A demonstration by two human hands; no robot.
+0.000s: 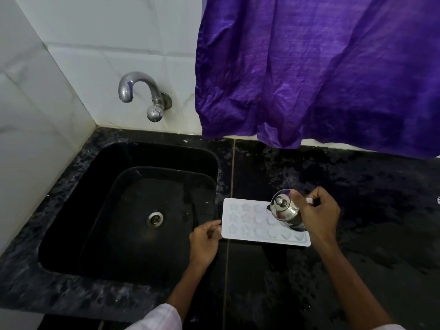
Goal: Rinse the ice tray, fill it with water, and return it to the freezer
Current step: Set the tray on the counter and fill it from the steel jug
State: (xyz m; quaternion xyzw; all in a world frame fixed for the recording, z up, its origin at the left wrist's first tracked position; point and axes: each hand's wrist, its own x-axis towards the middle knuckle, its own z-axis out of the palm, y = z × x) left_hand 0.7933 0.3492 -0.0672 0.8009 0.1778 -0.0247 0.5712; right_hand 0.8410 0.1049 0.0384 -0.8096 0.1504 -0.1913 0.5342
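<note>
A white ice tray [240,231] with star and heart shaped cells lies flat on the black counter just right of the sink. My left hand [204,241] pinches the tray's left edge with curled fingers. My right hand [317,216] grips the handle of a small steel jug [284,210] with a knobbed lid. The jug is tilted leftward over the tray's right half, its spout near the upper cells. I cannot tell whether water is running from it.
A black sink [133,210] with a steel drain [154,219] fills the left. A chrome tap [140,91] juts from the white tiled wall. A purple curtain [321,67] hangs over the back of the dark counter [369,210].
</note>
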